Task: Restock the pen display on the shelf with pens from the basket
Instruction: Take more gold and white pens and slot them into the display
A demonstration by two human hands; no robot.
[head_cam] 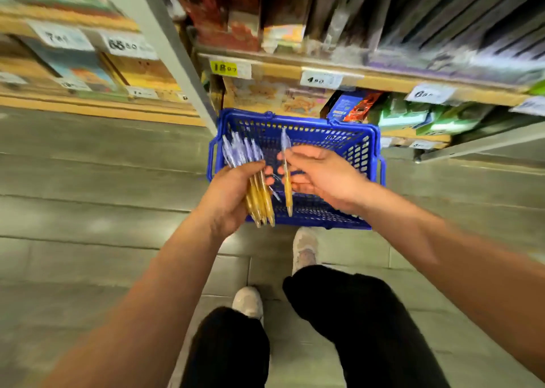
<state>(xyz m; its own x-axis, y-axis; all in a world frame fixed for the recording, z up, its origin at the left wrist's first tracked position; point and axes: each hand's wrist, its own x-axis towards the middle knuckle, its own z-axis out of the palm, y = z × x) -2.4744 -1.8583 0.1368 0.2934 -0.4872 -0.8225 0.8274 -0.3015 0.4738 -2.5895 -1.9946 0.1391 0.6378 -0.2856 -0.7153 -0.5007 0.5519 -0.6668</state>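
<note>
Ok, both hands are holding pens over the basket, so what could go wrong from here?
The bundle of pens fans out loosely in the left hand; merging in the single pen pinched by the right hand could let some slip, perhaps onto the floor. The basket sits just ahead of the forward shoe, so a step toward the shelf might kick it.
</note>
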